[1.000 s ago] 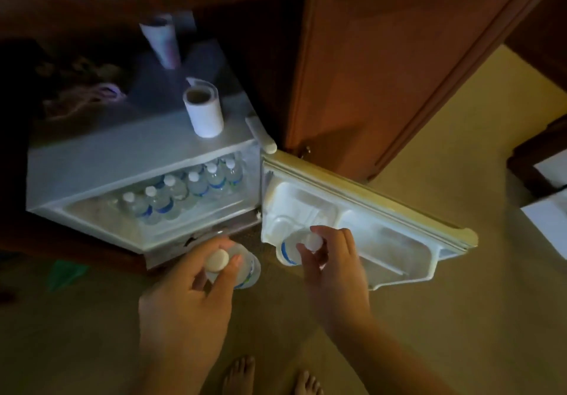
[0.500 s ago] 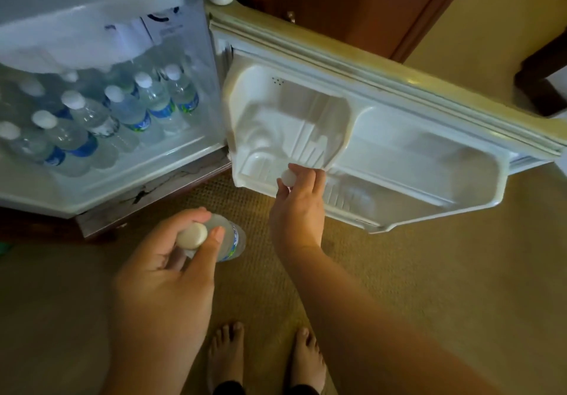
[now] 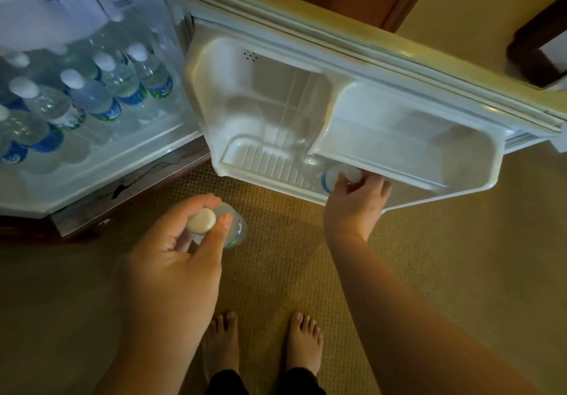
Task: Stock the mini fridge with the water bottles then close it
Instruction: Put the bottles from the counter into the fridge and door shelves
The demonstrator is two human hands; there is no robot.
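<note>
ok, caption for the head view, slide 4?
Right hand sets a bottle in the open fridge door shelf; left hand holds another bottle.

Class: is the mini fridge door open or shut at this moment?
Open. The door swings wide, showing its inner shelf, where the right hand holds a bottle.

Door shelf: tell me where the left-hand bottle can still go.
Free: the ribbed floor of the door shelf, left of the bottle the right hand holds. Crowded: the fridge interior, packed with bottle rows.
</note>
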